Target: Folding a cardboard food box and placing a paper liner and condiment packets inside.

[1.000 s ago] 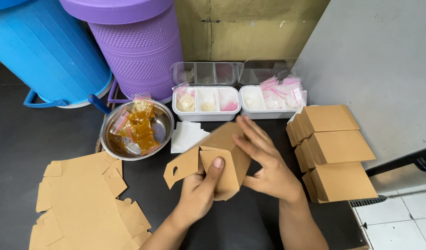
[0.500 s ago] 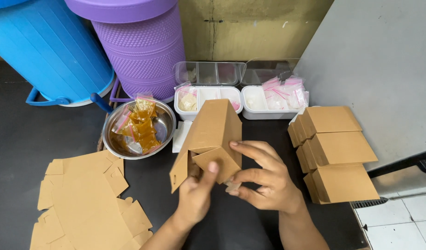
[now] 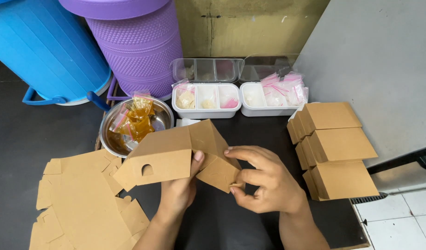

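Note:
I hold a half-folded brown cardboard box (image 3: 171,155) over the dark table (image 3: 18,148). My left hand (image 3: 178,187) grips it from below, thumb pressed on its front panel beside a small arched cut-out. My right hand (image 3: 261,178) pinches a flap at the box's right end between thumb and fingers. The box lies on its side, long panel towards me, one flap hanging at the lower left.
Flat cardboard blanks (image 3: 83,203) lie at the left. Three folded boxes (image 3: 338,148) are stacked at the right. Behind stand a steel bowl (image 3: 162,118) of amber sachets, two white compartment trays (image 3: 206,99) with small bags, and blue (image 3: 46,46) and purple (image 3: 139,46) bins. A grey panel (image 3: 375,60) rises at right.
The box has turned from standing upright to lying on its side. My right hand moved from its top to pinching the right-end flap.

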